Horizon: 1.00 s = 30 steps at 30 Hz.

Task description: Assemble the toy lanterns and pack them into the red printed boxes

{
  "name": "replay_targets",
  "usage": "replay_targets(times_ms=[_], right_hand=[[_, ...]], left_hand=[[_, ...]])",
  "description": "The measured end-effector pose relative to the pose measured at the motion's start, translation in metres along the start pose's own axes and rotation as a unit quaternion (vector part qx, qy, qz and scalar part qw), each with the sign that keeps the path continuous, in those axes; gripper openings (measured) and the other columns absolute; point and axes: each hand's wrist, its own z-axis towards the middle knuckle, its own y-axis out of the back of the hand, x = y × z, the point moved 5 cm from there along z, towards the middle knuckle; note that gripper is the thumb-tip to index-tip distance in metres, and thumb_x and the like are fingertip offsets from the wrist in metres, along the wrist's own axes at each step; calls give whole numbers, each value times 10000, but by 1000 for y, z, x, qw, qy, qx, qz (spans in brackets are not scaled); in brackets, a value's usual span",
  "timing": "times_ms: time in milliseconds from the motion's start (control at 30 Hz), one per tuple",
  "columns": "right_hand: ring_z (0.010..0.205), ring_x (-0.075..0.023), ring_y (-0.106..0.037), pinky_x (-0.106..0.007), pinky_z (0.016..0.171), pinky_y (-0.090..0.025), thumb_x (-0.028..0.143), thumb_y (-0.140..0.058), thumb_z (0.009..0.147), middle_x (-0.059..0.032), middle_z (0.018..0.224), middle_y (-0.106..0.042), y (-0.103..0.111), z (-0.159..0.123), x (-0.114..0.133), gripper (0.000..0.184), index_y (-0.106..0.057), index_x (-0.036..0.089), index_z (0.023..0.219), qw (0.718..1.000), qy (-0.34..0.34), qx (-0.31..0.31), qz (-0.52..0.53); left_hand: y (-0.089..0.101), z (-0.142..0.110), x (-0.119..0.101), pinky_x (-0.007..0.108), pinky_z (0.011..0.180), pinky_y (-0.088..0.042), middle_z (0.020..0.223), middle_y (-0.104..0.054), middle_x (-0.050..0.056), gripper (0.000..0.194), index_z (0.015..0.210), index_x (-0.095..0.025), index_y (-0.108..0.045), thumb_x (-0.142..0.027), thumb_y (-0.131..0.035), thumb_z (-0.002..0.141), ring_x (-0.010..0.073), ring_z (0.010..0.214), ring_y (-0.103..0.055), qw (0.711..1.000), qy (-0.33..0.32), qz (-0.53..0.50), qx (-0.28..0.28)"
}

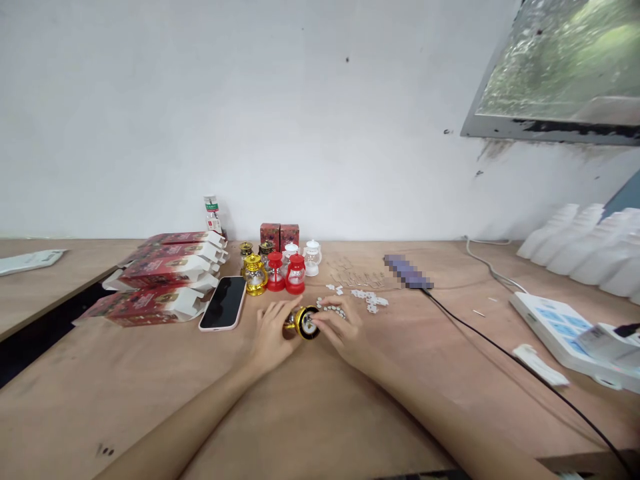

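Note:
A small gold lantern [303, 323] lies on its side in my left hand [274, 335], its round base turned toward me and showing a black ring with a pale disc inside. The fingers of my left hand are wrapped round its body. My right hand [346, 331] has its fingertips pinched at the open base; whatever they hold, if anything, is too small to make out. Just behind stand several more small lanterns: a gold one [255, 275], red ones [295, 273] and white ones [313, 257]. Small round discs [334, 309] and white plastic pieces [371, 300] lie beyond my right hand.
A phone [223, 303] and flattened red boxes [160, 273] lie to the left. Two small red boxes [280, 237] and a bottle [213, 215] stand by the wall. A cable [480, 340] crosses the right side near a power strip [555, 330] and white bottles [575, 240].

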Motion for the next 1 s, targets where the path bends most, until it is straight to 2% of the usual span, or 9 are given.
replay_targets(times_ms=[200, 333, 400, 500, 567, 633, 767, 1000], right_hand=[[862, -162, -587, -312, 761, -495, 174, -537, 869, -63, 916, -563, 6, 3, 3, 95, -623, 201, 839, 1000, -15, -15, 12], [868, -166, -593, -316, 774, -488, 192, -518, 879, -62, 920, -575, 11, 3, -22, 110, -626, 203, 862, 996, -88, -18, -23], [862, -189, -585, -346, 770, -480, 190, -524, 871, -65, 901, -594, 7, 0, -42, 122, -638, 198, 830, 990, -129, 22, -54], [902, -235, -559, -394, 785, -459, 178, -575, 834, -78, 942, -624, -7, -8, -64, 106, -667, 198, 784, 971, -156, 137, -120], [964, -259, -537, -412, 810, -442, 181, -585, 828, -85, 1014, -627, -15, -13, -69, 108, -687, 205, 803, 954, -158, 202, -154], [1008, -272, -516, -417, 818, -431, 195, -570, 840, -86, 1079, -618, -20, -15, -69, 131, -698, 218, 854, 941, -156, 241, -177], [1027, -274, -497, -415, 817, -415, 206, -547, 854, -89, 1109, -612, -24, -13, -62, 157, -701, 227, 878, 926, -151, 273, -212], [1033, -256, -491, -391, 834, -401, 180, -589, 818, -76, 1065, -625, -26, -12, -59, 85, -669, 205, 829, 925, -153, 275, -212]], left_hand=[[0, 1, -1, 388, 850, -349, 1158, -607, 51, 598, 1250, -248, -475, -150, -601, 674, 267, 1067, -527, 1000, 5, -7, 7], [1, 2, 4, 408, 864, -356, 1176, -609, 51, 630, 1251, -260, -456, -125, -596, 651, 282, 1097, -523, 999, 29, -25, -1], [2, 2, 7, 426, 891, -351, 1190, -603, 56, 666, 1272, -254, -407, -121, -597, 647, 280, 1113, -524, 998, 46, -50, -18], [3, 2, 10, 434, 924, -345, 1215, -585, 72, 655, 1242, -227, -380, -114, -601, 636, 268, 1140, -519, 993, 60, -90, -43], [3, 2, 10, 425, 920, -353, 1199, -591, 70, 585, 1166, -220, -421, -103, -602, 622, 264, 1131, -527, 993, 59, -94, -47], [3, 3, 9, 421, 902, -363, 1148, -615, 57, 518, 1091, -223, -458, -95, -601, 610, 267, 1089, -551, 994, 59, -80, -42], [4, 3, 6, 426, 880, -364, 1104, -633, 44, 462, 1048, -227, -475, -115, -612, 622, 270, 1049, -566, 995, 62, -68, -30], [3, 3, 4, 426, 871, -350, 1108, -634, 44, 449, 1042, -231, -478, -115, -602, 626, 270, 1047, -562, 997, 57, -56, -17]])
